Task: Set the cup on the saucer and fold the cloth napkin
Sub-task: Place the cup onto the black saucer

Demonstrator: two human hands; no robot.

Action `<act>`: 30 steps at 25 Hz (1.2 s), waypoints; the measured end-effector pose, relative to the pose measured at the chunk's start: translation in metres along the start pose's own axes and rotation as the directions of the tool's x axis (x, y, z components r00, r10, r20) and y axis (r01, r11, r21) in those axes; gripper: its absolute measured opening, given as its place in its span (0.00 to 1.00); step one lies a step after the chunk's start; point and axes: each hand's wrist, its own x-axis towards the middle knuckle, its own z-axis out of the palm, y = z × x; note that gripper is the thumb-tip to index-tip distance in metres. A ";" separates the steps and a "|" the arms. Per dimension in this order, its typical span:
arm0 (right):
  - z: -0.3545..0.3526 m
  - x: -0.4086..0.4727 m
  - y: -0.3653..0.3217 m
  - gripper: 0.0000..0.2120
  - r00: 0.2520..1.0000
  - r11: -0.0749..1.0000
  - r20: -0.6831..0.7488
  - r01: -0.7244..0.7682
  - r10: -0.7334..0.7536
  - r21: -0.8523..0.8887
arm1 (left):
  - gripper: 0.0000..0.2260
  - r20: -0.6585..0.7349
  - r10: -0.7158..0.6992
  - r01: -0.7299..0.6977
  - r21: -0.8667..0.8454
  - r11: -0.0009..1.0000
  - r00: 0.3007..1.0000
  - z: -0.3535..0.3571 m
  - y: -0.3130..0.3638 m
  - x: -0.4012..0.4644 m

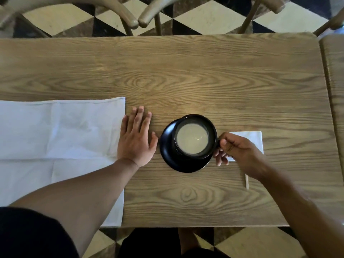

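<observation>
A black cup (193, 127) full of a pale milky drink is over the black saucer (167, 149), toward its far right side; I cannot tell whether it rests on it. My right hand (236, 148) pinches the cup's handle at the cup's right. My left hand (135, 138) lies flat, fingers apart, on the wooden table (186, 75) just left of the saucer, its edge over the right border of the white cloth napkin (55, 138). The napkin is spread open on the table's left side, creased, partly under my left forearm.
A small folded white paper napkin (251, 138) lies behind my right hand, and a thin wooden stick (246, 181) lies below it. Two wooden chairs (137, 21) stand at the table's far edge. A second table (335, 81) abuts on the right. Checkered floor around.
</observation>
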 end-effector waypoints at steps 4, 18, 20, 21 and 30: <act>0.004 0.005 0.000 0.24 1.000 0.998 0.024 -0.007 0.008 -0.055 | 0.29 -0.014 0.004 -0.004 -0.006 1.000 1.000 0.000 0.000 0.000; 0.012 0.012 0.001 0.13 0.996 0.988 0.061 -0.060 0.069 -0.144 | 0.28 -0.036 0.015 -0.015 -0.001 1.000 0.999 0.002 -0.001 -0.001; 0.012 0.012 0.001 0.12 0.996 0.987 0.062 -0.059 0.069 -0.153 | 0.28 -0.041 0.013 -0.013 -0.007 1.000 0.999 0.002 -0.002 -0.001; 0.011 0.012 0.001 0.12 0.996 0.986 0.062 -0.060 0.071 -0.156 | 0.28 -0.041 0.011 -0.011 -0.009 1.000 0.999 0.002 -0.002 0.000; 0.010 0.010 -0.004 0.14 0.992 0.979 0.040 -0.111 0.119 -0.169 | 0.28 -0.033 0.012 -0.013 -0.015 1.000 0.999 0.002 -0.001 0.000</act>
